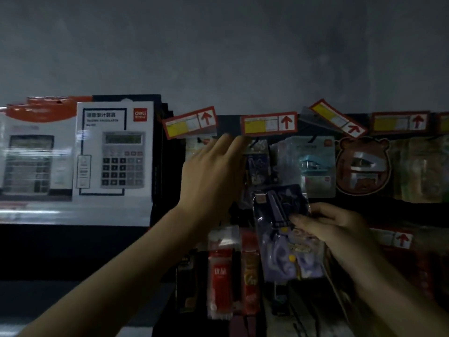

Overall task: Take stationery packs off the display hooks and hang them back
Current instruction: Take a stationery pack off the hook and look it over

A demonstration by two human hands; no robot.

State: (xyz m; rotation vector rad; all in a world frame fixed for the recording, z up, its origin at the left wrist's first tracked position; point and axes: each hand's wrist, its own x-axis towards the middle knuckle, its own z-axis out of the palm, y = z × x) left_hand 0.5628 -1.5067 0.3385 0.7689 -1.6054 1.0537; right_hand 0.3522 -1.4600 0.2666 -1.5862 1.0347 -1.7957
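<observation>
Purple glossy stationery pack (279,222) is pinched by the right hand (332,229); left hand (213,173), fingers straight, rises just below a red-bordered price tag (268,124).

Calculator boxes (114,149) left of hanging packs (315,166); price tags (268,124) above.

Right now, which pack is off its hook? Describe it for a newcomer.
From the white calculator boxes at left, go right to the red-arrow price tags. Below them, the right hand pinches a dark purple pack, the only one tilted and off its hook.
</observation>
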